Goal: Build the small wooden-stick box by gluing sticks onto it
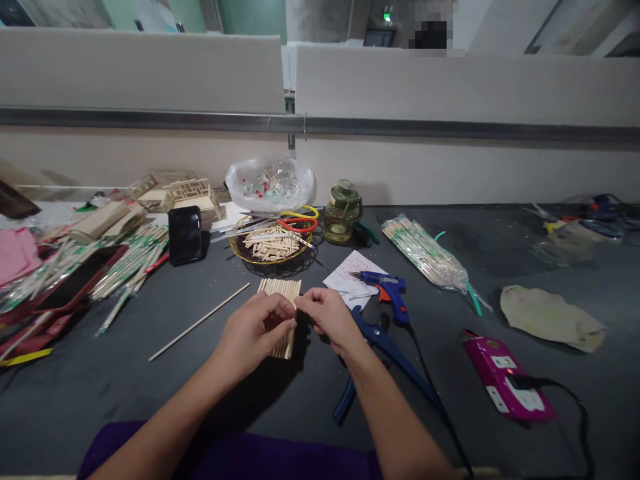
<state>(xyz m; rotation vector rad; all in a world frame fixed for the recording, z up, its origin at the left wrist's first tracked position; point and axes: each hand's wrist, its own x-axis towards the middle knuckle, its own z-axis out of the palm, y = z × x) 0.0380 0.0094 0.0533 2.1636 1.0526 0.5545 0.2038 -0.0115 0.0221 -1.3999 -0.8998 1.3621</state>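
A flat panel of wooden sticks [280,287], laid side by side, rests on the dark table in front of me. My left hand [260,327] curls over the panel's left side, gripping it with bent fingers. At the right edge of the panel, my right hand [327,313] is closed in a pinch; whatever lies between its fingertips is too small to make out. One long loose stick [200,322] lies to the left of my hands. A blue-handled cutter [385,340] lies partly beneath my right wrist, beside a blue glue gun [393,287].
Behind the panel stands a basket of short stick pieces [273,247] with scissors [300,220] on it. A green jar [343,210], bagged sticks [425,253] and a pink power strip [510,380] are to the right. A phone [185,235] and wrapped sticks [135,257] lie left.
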